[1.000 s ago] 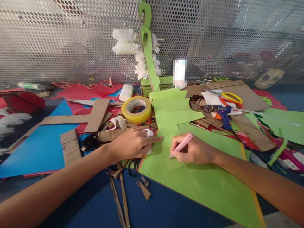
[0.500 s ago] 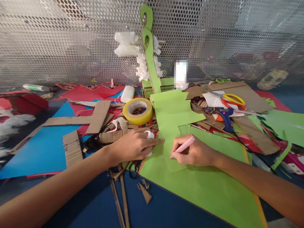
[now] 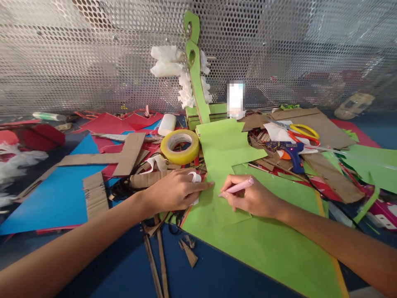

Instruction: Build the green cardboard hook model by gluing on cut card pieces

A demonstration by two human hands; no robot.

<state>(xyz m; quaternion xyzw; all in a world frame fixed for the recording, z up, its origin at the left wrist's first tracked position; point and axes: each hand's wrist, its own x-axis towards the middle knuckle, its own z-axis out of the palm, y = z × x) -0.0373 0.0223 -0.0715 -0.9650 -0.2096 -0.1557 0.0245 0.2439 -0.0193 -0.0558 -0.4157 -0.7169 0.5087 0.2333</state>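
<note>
A pink pen (image 3: 240, 186) sits in the closed fingers of my right hand (image 3: 252, 198), its tip on a cut light-green paper piece (image 3: 221, 145). That piece lies over a larger green sheet (image 3: 266, 244) with an orange edge. My left hand (image 3: 173, 190) is open, palm down, its index finger stretched out and touching the cut piece's left side. A white curled strip (image 3: 196, 178) shows by its fingers; I cannot tell whether they touch it. Beyond this hand lies a yellow roll of tape (image 3: 180, 146).
Scissors (image 3: 304, 131) and a blue glue gun (image 3: 288, 151) lie among cardboard scraps on the right. Blue paper (image 3: 58, 194) and a cardboard strip (image 3: 89, 159) are on the left. A green cardboard structure (image 3: 197, 78) stands before the perforated metal panel (image 3: 124, 62).
My right hand has shifted the pen tip slightly up and left over the green paper. My left hand stays in the same place.
</note>
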